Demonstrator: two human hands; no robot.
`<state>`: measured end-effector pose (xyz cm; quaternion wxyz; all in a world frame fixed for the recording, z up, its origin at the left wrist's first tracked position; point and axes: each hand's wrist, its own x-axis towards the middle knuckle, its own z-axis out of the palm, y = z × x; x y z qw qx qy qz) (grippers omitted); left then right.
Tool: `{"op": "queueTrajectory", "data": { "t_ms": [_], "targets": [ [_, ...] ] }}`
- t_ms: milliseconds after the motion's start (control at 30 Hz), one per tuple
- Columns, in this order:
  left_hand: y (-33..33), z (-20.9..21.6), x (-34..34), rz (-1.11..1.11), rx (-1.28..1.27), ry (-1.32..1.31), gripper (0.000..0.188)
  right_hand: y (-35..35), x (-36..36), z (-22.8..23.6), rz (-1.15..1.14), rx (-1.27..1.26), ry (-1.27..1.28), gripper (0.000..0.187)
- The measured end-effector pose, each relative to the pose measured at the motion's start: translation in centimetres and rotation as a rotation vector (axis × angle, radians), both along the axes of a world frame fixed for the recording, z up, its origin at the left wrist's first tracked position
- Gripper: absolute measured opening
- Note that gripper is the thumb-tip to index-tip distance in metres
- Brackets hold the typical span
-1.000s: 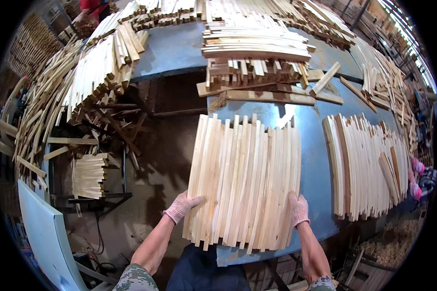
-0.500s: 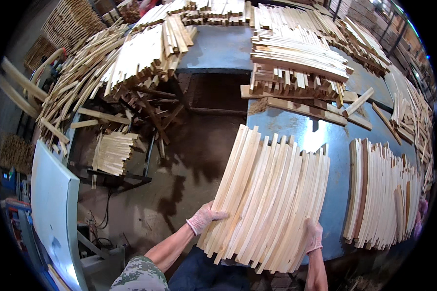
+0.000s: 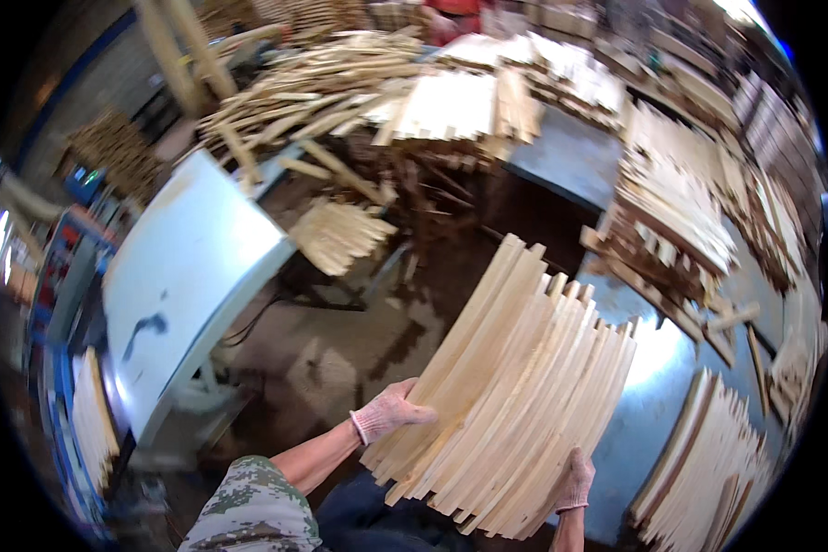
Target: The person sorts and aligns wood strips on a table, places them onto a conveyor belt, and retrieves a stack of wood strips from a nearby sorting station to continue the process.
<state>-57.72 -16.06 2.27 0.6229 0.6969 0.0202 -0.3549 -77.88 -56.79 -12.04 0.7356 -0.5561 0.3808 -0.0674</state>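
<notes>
A broad bundle of pale wooden strips (image 3: 515,386) spans the space between my hands, laid side by side with uneven ends. My left hand (image 3: 394,411), in a light knitted glove, clasps its left edge with the thumb on top. On the opposite edge, my right hand (image 3: 575,480), gloved the same way, presses in near the lower corner. The fingers of both hands are hidden under or behind the wood. The bundle is in front of my body, overlapping the edge of the blue metal table (image 3: 649,405) in view.
Another row of strips (image 3: 704,469) lies on the table at right, with stacked strips (image 3: 676,198) farther back. At left stands a pale blue panel-like surface (image 3: 193,276). Beyond it are a small strip stack (image 3: 340,235) and a heap of loose sticks (image 3: 313,97).
My view has swung left, so the blue surface at left shows more fully and the table has shifted right. The bundle is still between both hands and has turned with me.
</notes>
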Motion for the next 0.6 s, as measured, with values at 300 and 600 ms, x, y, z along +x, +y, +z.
{"op": "queueTrajectory", "data": {
  "t_ms": [300,600],
  "targets": [
    [20.1,8.5,-6.8,0.413,-0.089,-0.314,0.076,14.9,16.4,13.3,0.446,-0.058,-0.206,0.057],
    [45.4,12.2,-21.0,0.978,-0.234,-0.325,0.066,47.8,25.4,22.5,0.999,-0.183,-0.229,0.032]
  ]
}}
